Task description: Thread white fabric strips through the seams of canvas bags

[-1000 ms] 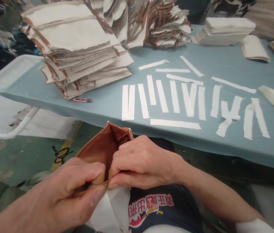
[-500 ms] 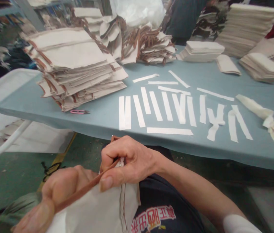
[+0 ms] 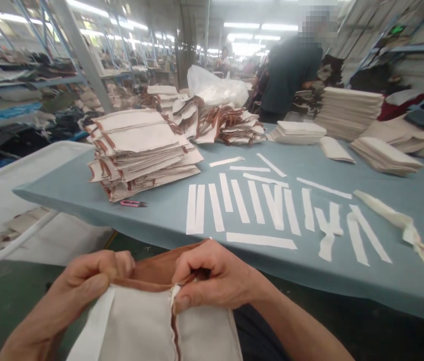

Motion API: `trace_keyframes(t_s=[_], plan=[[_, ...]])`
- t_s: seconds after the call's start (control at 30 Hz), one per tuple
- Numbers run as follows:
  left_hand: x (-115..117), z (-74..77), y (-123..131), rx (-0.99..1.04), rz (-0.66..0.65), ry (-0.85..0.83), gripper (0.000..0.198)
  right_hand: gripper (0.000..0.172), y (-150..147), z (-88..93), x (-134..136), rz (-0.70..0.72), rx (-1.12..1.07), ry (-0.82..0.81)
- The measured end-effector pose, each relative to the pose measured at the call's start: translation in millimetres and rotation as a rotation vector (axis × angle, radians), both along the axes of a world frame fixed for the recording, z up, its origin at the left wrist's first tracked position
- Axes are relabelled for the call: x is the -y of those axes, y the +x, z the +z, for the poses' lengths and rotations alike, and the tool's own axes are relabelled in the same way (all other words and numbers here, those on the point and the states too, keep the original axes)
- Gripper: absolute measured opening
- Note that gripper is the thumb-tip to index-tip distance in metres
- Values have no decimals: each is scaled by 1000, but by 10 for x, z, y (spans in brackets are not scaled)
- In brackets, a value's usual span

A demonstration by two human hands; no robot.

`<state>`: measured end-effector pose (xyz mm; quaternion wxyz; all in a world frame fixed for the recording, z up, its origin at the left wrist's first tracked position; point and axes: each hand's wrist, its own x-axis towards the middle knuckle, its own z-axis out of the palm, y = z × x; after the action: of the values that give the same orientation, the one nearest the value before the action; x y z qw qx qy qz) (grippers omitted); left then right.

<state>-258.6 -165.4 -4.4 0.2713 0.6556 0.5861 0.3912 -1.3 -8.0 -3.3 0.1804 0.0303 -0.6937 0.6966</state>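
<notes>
Between my hands hangs a cream fabric bag piece (image 3: 140, 316) with a brown lining and a brown-edged vertical seam. My left hand (image 3: 91, 281) is closed on its top edge at the left, where a white strip (image 3: 93, 326) runs down along the fabric. My right hand (image 3: 214, 276) pinches the same edge at the seam, fingers curled partly inside the opening. The edge gapes between the two hands and shows the brown inside. The lower part of the piece runs out of view.
Several white strips (image 3: 260, 240) lie spread on the blue-grey table (image 3: 152, 223). Pink thread snips (image 3: 133, 203) lie beside a stack of brown-edged cream pieces (image 3: 133, 135). Folded cream stacks (image 3: 351, 113) stand at the back right. A person (image 3: 289, 75) stands behind the table. A white-railed cart (image 3: 46, 165) is at left.
The view has tilted up. My hands have drawn level, and the top edge of the piece now spreads open between them. The white strip at the left now shows clearly.
</notes>
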Motion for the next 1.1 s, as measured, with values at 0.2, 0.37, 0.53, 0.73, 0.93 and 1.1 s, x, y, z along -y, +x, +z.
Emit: trace_keyframes(t_s=[0.2,0.37,0.53,0.73,0.93,1.1], plan=[[-175,488,225,-33,-139,-113,43,43,-65,96,10,-7,-100,51],[-247,729,601,-227,-208,-96,16,48,1,173,-64,-3,18,87],[-326,759,704,-347,-197,-118,22,54,144,247,-151,-5,154,21],[-453,711,810,-212,-203,-145,28,53,193,191,-146,14,159,-18],[-506,661,878,-152,-177,-144,27,55,203,109,-147,-33,187,66],[-486,560,848,-96,-183,-192,28,53,201,12,-173,14,219,16]])
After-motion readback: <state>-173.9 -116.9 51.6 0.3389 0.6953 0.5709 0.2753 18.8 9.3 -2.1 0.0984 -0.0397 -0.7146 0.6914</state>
